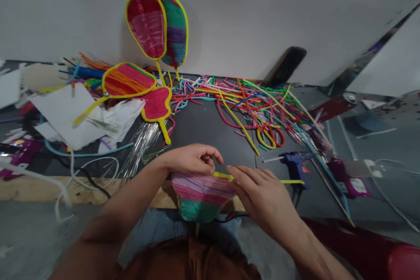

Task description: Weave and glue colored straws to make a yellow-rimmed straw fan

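Note:
A striped hand fan [203,199] in lilac, pink and green hangs at the table's front edge, its short handle pointing toward my body. My left hand [193,159] has its fingers curled over the fan's upper left rim and grips it. A yellow pipe cleaner [292,181] lies along the upper rim and passes under my right hand [262,186], its free end sticking out to the right. The fingers of that hand press together on the pipe cleaner at the fan's upper right corner; the thumb is mostly hidden.
A blue glue gun [293,166] stands right of my right hand, near yellow-handled scissors [265,138]. Loose pipe cleaners [229,96] cover the back. Other fans [129,81] lie or lean at left, beside white paper [72,113] and silver strands [139,148]. A phone [288,65] leans against the wall.

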`<state>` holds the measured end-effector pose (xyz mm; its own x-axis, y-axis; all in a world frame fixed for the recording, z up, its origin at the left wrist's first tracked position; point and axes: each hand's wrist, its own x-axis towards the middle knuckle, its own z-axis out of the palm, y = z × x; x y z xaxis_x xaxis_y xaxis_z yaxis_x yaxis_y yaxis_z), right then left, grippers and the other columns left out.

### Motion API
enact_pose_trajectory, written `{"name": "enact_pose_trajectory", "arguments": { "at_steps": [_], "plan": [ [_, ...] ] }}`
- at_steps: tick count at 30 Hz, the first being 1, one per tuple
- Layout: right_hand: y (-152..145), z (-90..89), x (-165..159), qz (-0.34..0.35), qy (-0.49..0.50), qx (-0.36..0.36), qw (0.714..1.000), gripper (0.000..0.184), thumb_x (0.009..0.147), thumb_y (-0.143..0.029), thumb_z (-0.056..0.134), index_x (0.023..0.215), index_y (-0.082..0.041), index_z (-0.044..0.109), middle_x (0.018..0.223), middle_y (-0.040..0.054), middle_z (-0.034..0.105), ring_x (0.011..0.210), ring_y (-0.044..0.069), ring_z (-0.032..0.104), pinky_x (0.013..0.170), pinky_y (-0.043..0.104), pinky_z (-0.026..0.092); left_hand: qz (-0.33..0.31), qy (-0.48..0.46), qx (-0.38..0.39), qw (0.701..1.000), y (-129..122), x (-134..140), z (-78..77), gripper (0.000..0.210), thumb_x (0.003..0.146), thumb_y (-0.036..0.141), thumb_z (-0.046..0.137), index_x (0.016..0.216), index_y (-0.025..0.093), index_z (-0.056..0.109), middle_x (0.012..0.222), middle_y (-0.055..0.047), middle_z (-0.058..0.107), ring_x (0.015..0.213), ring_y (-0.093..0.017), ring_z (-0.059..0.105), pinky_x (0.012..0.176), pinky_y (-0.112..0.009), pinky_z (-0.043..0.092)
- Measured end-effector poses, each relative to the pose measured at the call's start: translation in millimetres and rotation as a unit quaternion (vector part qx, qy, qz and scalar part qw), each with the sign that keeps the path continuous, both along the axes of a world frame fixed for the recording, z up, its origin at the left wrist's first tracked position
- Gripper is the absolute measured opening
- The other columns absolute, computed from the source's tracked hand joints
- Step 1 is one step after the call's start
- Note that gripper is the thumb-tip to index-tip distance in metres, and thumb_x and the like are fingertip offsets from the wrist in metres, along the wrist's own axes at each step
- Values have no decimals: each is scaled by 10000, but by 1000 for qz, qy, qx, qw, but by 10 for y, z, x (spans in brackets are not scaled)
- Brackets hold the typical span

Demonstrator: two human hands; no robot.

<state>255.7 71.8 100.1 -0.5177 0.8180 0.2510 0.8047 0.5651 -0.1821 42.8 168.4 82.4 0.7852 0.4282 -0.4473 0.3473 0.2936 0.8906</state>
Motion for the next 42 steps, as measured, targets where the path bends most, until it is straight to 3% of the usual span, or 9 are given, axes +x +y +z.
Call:
{"name": "enact_pose_trajectory", "arguments": {
  "at_steps": [5, 13, 19, 24, 29, 33, 37, 42],
  "plan": [
    [-42, -9, -38, -3, 9, 19, 1000, 174, 905, -141, 511, 986, -180, 660, 783, 34, 691, 689, 172, 602, 650, 317, 423, 1, 0, 2, 1000, 2, -13, 12, 335, 717, 199, 626, 1046, 170, 573, 766, 33, 582, 632, -89, 520, 617, -219, 393],
    [-99, -63, -97, 21, 43, 22, 999, 202, 903, -98, 474, 974, -167, 650, 827, 48, 671, 718, 166, 563, 679, 291, 434, 1, -8, 1, 1000, 3, -21, -16, 332, 719, 204, 630, 1045, 173, 572, 765, 39, 575, 631, -87, 517, 620, -215, 393],
    [-64, -171, -42, -18, 76, 16, 997, 169, 892, -121, 487, 919, -192, 638, 870, 55, 668, 756, 189, 561, 675, 299, 434, -1, 1, 5, 1000, -6, -11, -14, 343, 715, 209, 625, 1052, 167, 575, 765, 34, 580, 624, -94, 517, 609, -220, 397],
    [-60, -270, -27, -43, 139, -43, 988, 166, 891, -121, 472, 938, -200, 610, 865, 37, 700, 751, 181, 606, 708, 293, 448, -11, 12, 47, 999, -8, -7, 21, 322, 750, 213, 578, 1069, 168, 583, 762, 34, 550, 619, -92, 486, 587, -210, 382],
    [-29, -331, -33, -93, 216, -136, 963, 133, 881, -168, 489, 884, -210, 615, 767, 16, 691, 678, 149, 618, 625, 244, 442, -12, 18, 91, 996, -26, -23, 48, 314, 774, 202, 534, 1083, 166, 579, 751, 40, 513, 611, -86, 452, 572, -199, 364],
    [59, -274, -26, -116, 241, -225, 937, 171, 866, -221, 485, 925, -201, 644, 804, 30, 716, 717, 157, 646, 622, 234, 451, -2, 10, 87, 996, -62, -37, 49, 317, 789, 225, 549, 1101, 172, 563, 799, 20, 538, 656, -98, 476, 603, -208, 386],
    [148, -228, -13, -77, 246, -335, 906, 268, 890, -253, 409, 924, -194, 668, 815, 25, 719, 716, 151, 646, 646, 234, 454, 9, 2, 63, 998, -88, -55, 54, 324, 832, 277, 558, 1139, 175, 534, 793, 18, 545, 631, -94, 467, 577, -207, 372],
    [168, -293, 3, -80, 275, -362, 887, 268, 893, -288, 411, 862, -177, 652, 731, 8, 662, 665, 136, 592, 623, 224, 428, 61, 8, 39, 997, -111, -220, 37, 470, 788, 360, 667, 1195, 186, 510, 1024, -48, 600, 835, -140, 566, 700, -241, 441]
  ]
}}
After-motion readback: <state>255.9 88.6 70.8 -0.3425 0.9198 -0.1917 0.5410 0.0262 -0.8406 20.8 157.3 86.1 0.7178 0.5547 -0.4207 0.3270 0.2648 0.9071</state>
